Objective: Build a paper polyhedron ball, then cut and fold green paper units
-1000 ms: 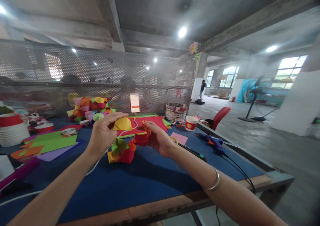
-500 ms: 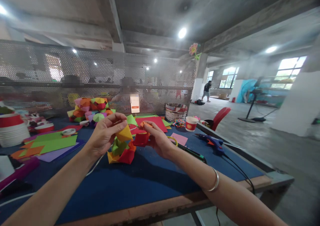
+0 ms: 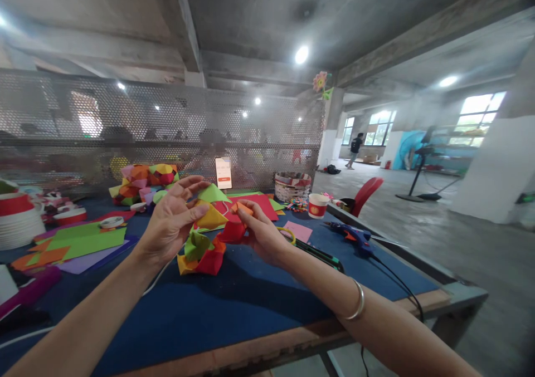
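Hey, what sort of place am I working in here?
Probably a craft workshop in an unfinished-looking building: coloured paper sheets and what looks like a glue gun lie on the blue worktable, beneath a bare concrete beam.

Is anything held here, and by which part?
The left hand pinches yellow folded paper by its left edge; the right hand grips orange-and-red folded paper by its right side.
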{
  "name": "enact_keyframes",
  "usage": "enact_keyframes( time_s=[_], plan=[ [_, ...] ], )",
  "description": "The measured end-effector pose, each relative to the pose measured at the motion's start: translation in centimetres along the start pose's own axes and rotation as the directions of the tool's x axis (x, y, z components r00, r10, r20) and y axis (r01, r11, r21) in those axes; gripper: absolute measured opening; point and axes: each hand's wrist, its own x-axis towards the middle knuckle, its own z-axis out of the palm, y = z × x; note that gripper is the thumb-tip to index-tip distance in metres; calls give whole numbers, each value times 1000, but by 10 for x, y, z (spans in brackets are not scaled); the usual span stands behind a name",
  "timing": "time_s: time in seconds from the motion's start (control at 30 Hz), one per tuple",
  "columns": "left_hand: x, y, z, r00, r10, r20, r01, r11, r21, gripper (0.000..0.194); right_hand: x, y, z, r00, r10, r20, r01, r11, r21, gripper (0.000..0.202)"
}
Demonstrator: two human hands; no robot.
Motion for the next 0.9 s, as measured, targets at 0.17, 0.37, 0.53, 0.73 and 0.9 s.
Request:
enact_keyframes(
  time_s=[0.17,0.37,0.53,0.73,0.9],
  plan=[
    [-2,-2,5,999,-37,13,37,999,-12,54,-1,1,1,1000,14,-10,-14,1000,-7,48],
    [-6,-12,10,994,-108,9,108,994,33,51,0,3,0,999,1,-34,-2,999,-39,50],
    [-6,-15,9,992,-119,-35,121,991,49,48,2,6,-1,998,7,-64,-11,998,-63,44],
    [-4,-15,8,992,-129,-12,130,989,73,47,2,5,-1,998,16,-60,-20,998,-68,45],
    [-7,-16,14,990,-133,37,130,988,78,52,1,5,-1,998,31,-59,-36,996,-76,42]
  ],
)
